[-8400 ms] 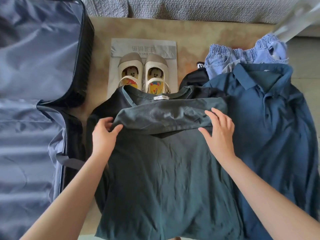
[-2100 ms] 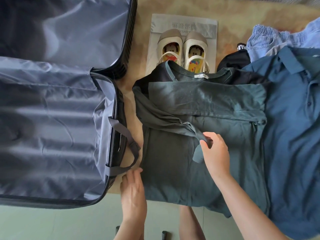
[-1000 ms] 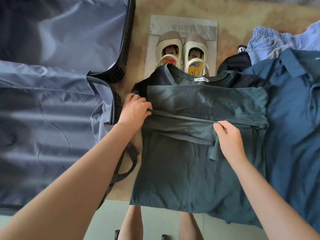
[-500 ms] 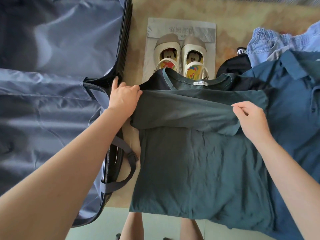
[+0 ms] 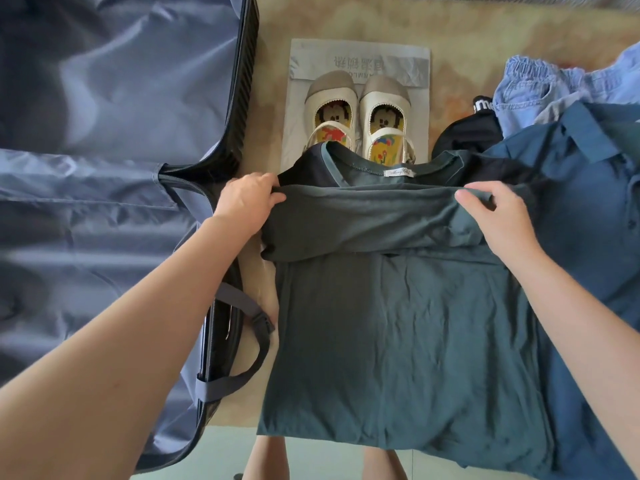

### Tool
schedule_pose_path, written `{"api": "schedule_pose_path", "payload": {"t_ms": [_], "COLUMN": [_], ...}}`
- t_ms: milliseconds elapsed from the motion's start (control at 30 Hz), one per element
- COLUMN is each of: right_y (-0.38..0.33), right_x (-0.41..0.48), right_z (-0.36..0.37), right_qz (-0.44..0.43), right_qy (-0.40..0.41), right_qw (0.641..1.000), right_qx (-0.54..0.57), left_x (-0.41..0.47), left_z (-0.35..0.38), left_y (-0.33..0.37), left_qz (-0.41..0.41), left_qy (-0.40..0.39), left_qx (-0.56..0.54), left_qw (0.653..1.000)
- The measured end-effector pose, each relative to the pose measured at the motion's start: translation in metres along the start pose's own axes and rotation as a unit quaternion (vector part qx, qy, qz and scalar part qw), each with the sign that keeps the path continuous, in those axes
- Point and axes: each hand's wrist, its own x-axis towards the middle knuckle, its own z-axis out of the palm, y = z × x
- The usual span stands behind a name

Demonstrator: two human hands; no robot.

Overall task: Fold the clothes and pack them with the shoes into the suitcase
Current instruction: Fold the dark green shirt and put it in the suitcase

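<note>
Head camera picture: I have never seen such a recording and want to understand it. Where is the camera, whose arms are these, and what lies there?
No machine: a person wears the camera on the head, looking down at their own arms. The left hand and right hand each grip a fold of a dark green T-shirt on a tan surface. An open suitcase lies at the left. Beyond the shirt, shoes stand on a grey bag. At the right lie a blue polo shirt, a black garment and light blue denim.
</note>
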Motion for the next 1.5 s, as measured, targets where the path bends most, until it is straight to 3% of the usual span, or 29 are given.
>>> {"api": "schedule_pose_path", "payload": {"t_ms": [100,233,467,600,700,767,867,1000,1100,1200,1367,1433,1500], "right_y": [0.008,0.009,0.005,0.003,-0.012,-0.031,-0.067,-0.111,-0.135,-0.155,-0.175,-0.179,-0.184], "right_x": [-0.007,-0.008,-0.003,-0.006,-0.017,-0.022,-0.023,-0.018,-0.010,-0.003,0.002,0.004,0.008], "right_z": [-0.006,-0.013,0.002,0.017,0.033,0.048,0.073,0.112,0.141,0.166,0.200,0.211,0.217], "right_qz": [-0.034,-0.033,-0.043,-0.054,-0.145,-0.204,-0.286,-0.342,-0.360,-0.361,-0.317,-0.299,-0.249], "right_qy": [0.010,0.078,0.112,0.153,0.161,0.143,0.092,-0.043,-0.119,-0.163,-0.199,-0.193,-0.171], "right_qw": [0.999,0.995,0.992,0.983,0.969,0.959,0.942,0.920,0.893,0.863,0.843,0.862,0.914], "right_qx": [-0.009,0.054,-0.034,-0.085,-0.120,-0.131,-0.153,-0.184,-0.242,-0.314,-0.387,-0.360,-0.271], "left_x": [-0.001,0.004,0.002,-0.009,-0.040,-0.069,-0.095,-0.091,-0.081,-0.082,-0.085,-0.085,-0.083], "left_z": [-0.003,-0.012,-0.013,-0.008,0.012,0.029,0.054,0.073,0.070,0.068,0.072,0.072,0.072], "left_y": [0.003,0.006,0.002,0.015,0.033,0.051,0.072,0.065,0.055,0.048,0.051,0.054,0.055], "left_qz": [0.003,-0.020,0.009,-0.030,-0.118,-0.180,-0.292,-0.356,-0.383,-0.380,-0.393,-0.408,-0.422], "left_qy": [0.044,0.017,0.074,0.121,0.191,0.223,0.173,0.144,0.126,0.136,0.165,0.175,0.174], "left_qx": [-0.014,0.056,0.063,-0.036,-0.227,-0.334,-0.420,-0.388,-0.437,-0.470,-0.470,-0.471,-0.475], "left_qw": [0.999,0.998,0.995,0.992,0.948,0.898,0.842,0.838,0.804,0.785,0.773,0.762,0.752]}}
